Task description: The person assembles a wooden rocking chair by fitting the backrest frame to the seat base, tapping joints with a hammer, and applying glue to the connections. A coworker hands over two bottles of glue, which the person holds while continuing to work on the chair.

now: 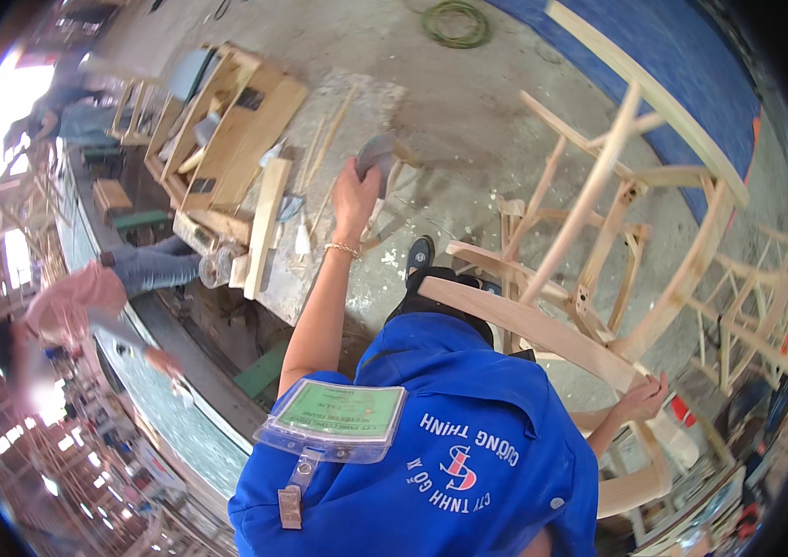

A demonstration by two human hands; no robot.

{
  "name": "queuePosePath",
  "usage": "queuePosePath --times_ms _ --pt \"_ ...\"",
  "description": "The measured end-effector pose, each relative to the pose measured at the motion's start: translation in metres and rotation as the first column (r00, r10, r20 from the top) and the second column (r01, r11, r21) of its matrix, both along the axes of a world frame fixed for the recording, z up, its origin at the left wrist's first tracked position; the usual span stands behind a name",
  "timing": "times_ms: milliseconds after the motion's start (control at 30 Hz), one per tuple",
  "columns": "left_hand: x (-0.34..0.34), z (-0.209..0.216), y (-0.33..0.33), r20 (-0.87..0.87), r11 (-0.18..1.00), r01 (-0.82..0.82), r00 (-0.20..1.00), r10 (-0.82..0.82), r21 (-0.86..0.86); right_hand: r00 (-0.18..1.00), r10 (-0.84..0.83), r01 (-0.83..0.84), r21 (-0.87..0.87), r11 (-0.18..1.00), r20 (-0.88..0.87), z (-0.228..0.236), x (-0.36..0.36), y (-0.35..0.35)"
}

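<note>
My left hand (355, 197) is raised in front of me, its fingers closed on a dark grey, slightly bent sheet that looks like sandpaper (377, 156). A small pale wooden piece (403, 153) shows just beyond the sheet; whether they touch I cannot tell. Low on the right, my right hand (643, 399) grips a bare wooden chair frame (533, 330) near the end of a curved rail. The frame leans tilted across my right side, with its long slanting rods and rails reaching up and away. Part of its lower end is hidden by my body.
A low workbench (306, 209) at front left carries an open wooden box (250, 139), a plank (267, 223) and a white bottle (302, 239). Another person (88, 288) bends over a long table at left. More chair frames (756, 316) stand at right. A coiled hose (454, 23) lies ahead.
</note>
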State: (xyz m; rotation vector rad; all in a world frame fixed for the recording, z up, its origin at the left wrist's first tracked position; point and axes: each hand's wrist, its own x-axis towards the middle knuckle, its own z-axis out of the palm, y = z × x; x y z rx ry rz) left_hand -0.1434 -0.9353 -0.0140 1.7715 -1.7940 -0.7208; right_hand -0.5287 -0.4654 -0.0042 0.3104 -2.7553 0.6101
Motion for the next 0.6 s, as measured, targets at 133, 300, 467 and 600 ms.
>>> queuePosePath --times_ms 133,300,467,600 --pt "0.086 -0.015 -0.018 0.145 0.975 -0.172 0.978 0.152 0.138 0.978 -0.142 0.127 0.102 0.987 0.152 0.020 0.013 -0.023" --pt "0.166 -0.022 -0.025 0.510 0.964 -0.200 0.819 0.261 -0.173 0.987 -0.043 0.074 -0.198 0.977 0.156 0.024 0.016 -0.022" --pt "0.213 -0.023 -0.027 0.645 0.985 -0.166 0.759 0.093 0.053 0.978 0.191 -0.157 -0.315 0.936 0.079 0.041 0.036 -0.066" --pt "0.229 -0.011 -0.015 0.562 0.988 -0.136 0.812 0.156 -0.078 0.921 0.390 -0.377 -0.283 0.882 -0.013 0.077 0.070 -0.128"
